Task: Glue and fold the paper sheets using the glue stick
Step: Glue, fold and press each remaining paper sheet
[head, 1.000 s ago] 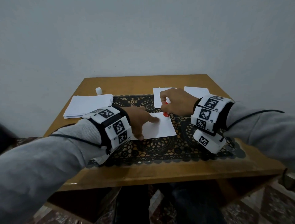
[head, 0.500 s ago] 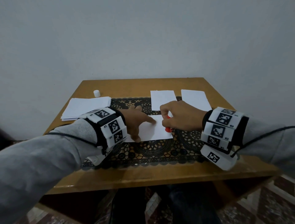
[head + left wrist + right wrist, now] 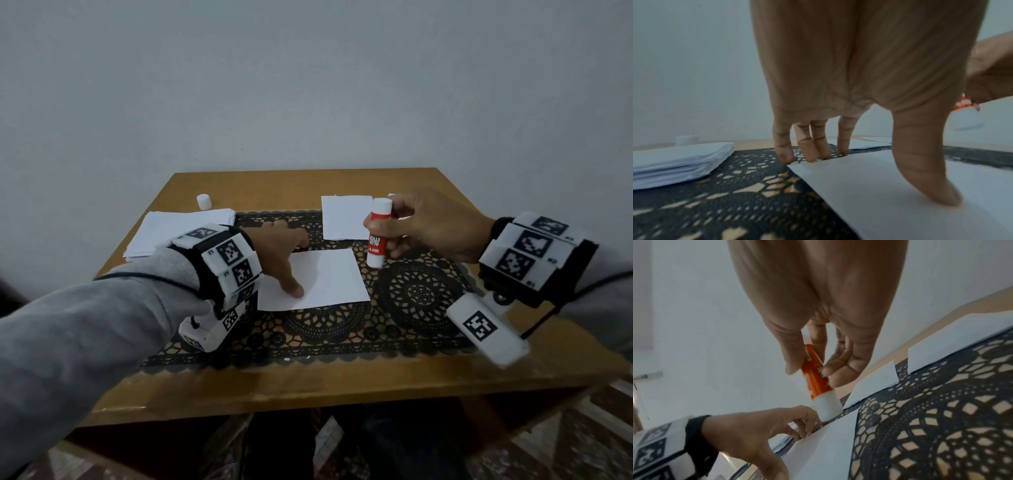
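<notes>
One glue stick (image 3: 377, 235) in right hand (image 3: 432, 224), one cap (image 3: 203, 201), one paper stack (image 3: 178, 231)

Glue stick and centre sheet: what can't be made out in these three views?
- Glue stick: whether its lower end is capped; all views too blurred. Label too small to read.
- Centre sheet: any glue on it, white on white; its left part is hidden under the left hand.
- Far-right sheet: mostly hidden in the head view behind the right hand.
</notes>
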Demonstrator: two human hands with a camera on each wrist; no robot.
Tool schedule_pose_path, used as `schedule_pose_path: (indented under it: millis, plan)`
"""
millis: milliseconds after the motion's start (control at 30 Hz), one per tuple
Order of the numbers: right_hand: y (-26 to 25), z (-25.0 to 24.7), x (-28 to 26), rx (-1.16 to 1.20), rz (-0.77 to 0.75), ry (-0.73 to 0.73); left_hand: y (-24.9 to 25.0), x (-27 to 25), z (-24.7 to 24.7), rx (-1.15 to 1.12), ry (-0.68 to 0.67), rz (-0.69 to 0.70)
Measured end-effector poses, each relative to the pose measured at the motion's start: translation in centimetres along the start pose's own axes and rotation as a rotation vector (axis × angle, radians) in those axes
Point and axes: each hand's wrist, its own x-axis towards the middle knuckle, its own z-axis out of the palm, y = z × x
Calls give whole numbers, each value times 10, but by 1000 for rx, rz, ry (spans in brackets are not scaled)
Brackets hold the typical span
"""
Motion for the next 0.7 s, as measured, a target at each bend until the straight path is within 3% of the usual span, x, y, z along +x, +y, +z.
schedule_pose_path:
  millis: [700]
  plan:
    - [4,0,-1,46,-40,62,-14,8,4,-39,9,-14]
